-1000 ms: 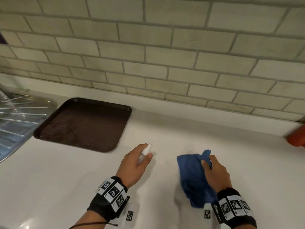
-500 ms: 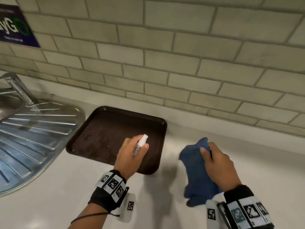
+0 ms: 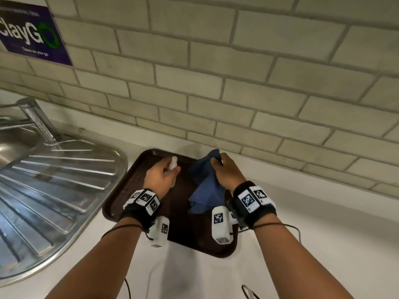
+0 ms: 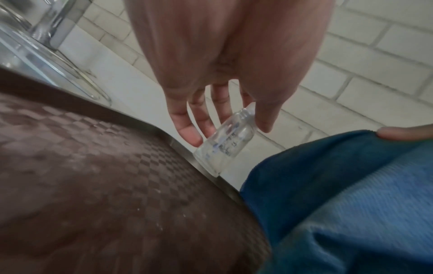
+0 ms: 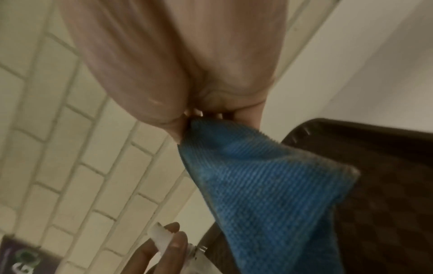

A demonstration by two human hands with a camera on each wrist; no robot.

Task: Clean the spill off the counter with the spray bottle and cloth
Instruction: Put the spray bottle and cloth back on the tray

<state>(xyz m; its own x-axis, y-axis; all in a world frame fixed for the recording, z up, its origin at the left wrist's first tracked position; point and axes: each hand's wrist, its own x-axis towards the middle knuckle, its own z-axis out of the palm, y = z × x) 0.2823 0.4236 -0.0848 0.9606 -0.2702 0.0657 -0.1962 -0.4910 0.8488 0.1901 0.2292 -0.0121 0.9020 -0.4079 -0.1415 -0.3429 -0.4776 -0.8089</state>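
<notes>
My left hand [image 3: 163, 175] holds a small clear spray bottle [image 3: 172, 166] with a white cap over the far left part of a dark brown tray [image 3: 112, 203]. In the left wrist view the bottle [image 4: 225, 142] hangs tilted from the fingers [image 4: 187, 129] above the tray's rim. My right hand [image 3: 224, 171] pinches a blue cloth [image 3: 207, 190] by its top; the cloth [image 5: 264, 185] hangs down over the tray's right half. The two hands are close together, side by side.
A steel sink drainboard [image 3: 49, 186] and tap [image 3: 36, 119] lie left of the tray. A tiled wall [image 3: 237, 83] with a purple sign [image 3: 32, 35] rises behind. White counter [image 3: 323, 212] stretches right of the tray and in front of it.
Both hands have moved left and away from me, from the white counter to above the tray, carrying the bottle and the cloth. The cloth has lifted off the counter.
</notes>
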